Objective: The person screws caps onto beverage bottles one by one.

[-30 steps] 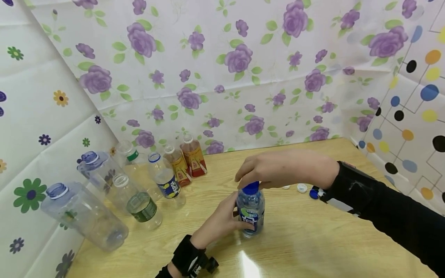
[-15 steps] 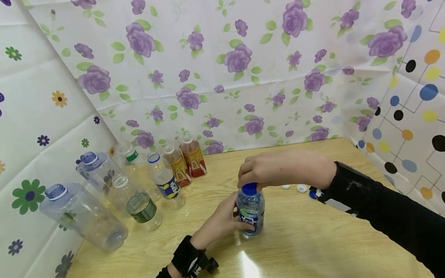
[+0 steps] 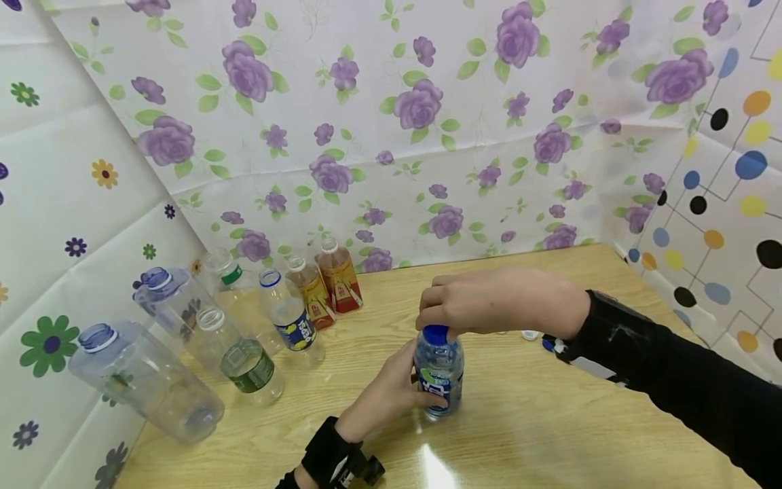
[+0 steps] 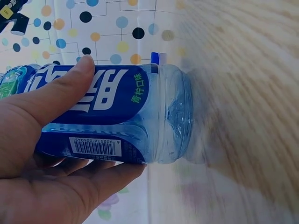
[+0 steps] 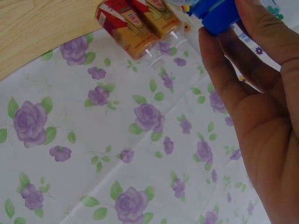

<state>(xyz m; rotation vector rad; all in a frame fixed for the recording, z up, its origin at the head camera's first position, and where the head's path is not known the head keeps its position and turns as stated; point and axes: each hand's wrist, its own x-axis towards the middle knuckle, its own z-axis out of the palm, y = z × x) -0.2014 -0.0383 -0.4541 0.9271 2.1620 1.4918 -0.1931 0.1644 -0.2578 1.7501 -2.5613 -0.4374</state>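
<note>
A clear plastic bottle with a blue label stands upright on the table in the head view. My left hand grips its lower half, thumb across the front of the label, as the left wrist view also shows. On the bottle's mouth is a blue screw cap, and my right hand reaches over from the right, pinching it. The right wrist view shows thumb and fingertips against the side of the cap. A blue ring lies right beside the cap there.
Uncapped bottles stand at the left: two big bluish ones, a green-labelled one and a Pepsi bottle. Two red-and-yellow-labelled bottles are behind. White caps and a blue cap lie near the right wrist.
The right hand's fingers have curled in and its wrist has shifted slightly left and down, turning about the cap. The left hand and the bottle have stayed almost in place.
</note>
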